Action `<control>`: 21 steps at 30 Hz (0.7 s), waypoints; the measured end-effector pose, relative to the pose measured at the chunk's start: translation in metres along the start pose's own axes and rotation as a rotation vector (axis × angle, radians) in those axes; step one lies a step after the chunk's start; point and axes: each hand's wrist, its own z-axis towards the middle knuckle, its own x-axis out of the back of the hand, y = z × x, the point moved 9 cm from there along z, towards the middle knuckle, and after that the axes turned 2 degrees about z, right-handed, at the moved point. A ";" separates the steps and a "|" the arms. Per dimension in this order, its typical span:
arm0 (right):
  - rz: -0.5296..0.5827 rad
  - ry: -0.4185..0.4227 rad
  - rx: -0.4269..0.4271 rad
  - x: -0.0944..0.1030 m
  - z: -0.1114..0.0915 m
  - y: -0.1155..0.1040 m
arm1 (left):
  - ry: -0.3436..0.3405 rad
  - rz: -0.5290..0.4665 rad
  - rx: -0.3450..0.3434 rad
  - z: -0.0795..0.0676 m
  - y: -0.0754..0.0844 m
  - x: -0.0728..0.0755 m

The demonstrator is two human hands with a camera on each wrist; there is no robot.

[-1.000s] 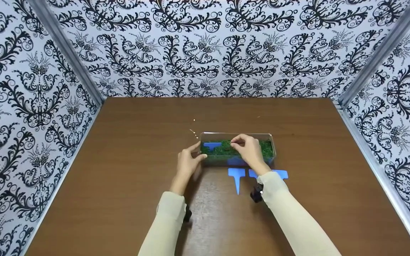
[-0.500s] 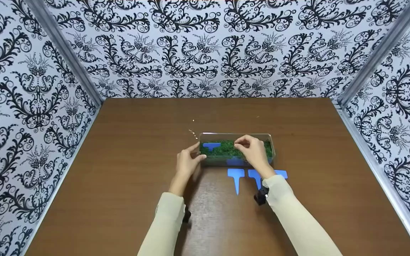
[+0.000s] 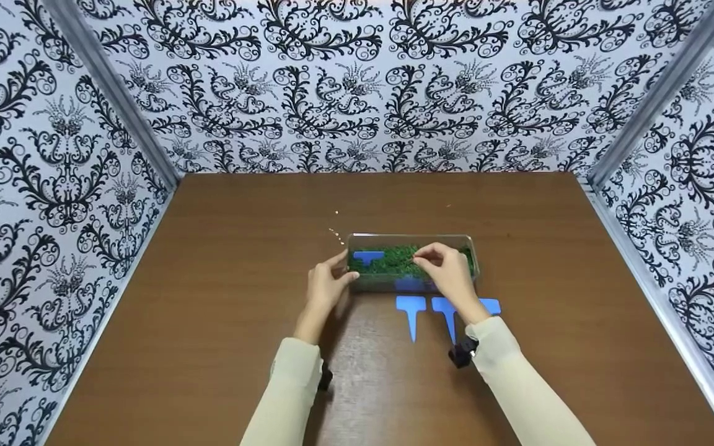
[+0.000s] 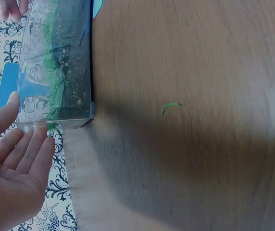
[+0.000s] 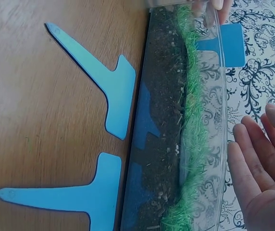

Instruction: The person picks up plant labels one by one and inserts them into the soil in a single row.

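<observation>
A clear plastic box (image 3: pixel 357 282) with dark soil and green grass (image 3: pixel 397 257) sits on the table. My left hand (image 3: pixel 326 285) holds its left end, thumb at the front corner and fingers along the end wall. Above the grass, toward the right half, my right hand (image 3: pixel 453 272) has thumb and index fingertips drawn together; I cannot tell whether anything small is between them. Its other fingers show loosely bent in the right wrist view. A blue T-shaped plant label (image 3: pixel 366 256) stands in the grass at the left end.
In front of the box lie several more blue labels (image 3: pixel 411 303), partly under my right forearm. Tiny pale specks (image 3: pixel 335 234) are scattered behind the box's left corner. In the left wrist view, a loose green blade (image 4: pixel 171 106) lies on the table (image 4: pixel 200 53). Patterned walls (image 3: pixel 357 87) surround it.
My right hand has drifted right and slightly toward me over the grass, fingertips still together. The left hand stays at the box's left end.
</observation>
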 end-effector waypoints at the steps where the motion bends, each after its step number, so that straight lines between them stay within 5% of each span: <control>1: 0.001 -0.001 0.001 0.001 -0.001 -0.001 | 0.000 -0.002 0.003 0.000 0.000 0.000; 21: 0.017 -0.017 -0.011 0.007 -0.022 -0.002 | -0.016 -0.025 -0.021 -0.002 0.002 -0.001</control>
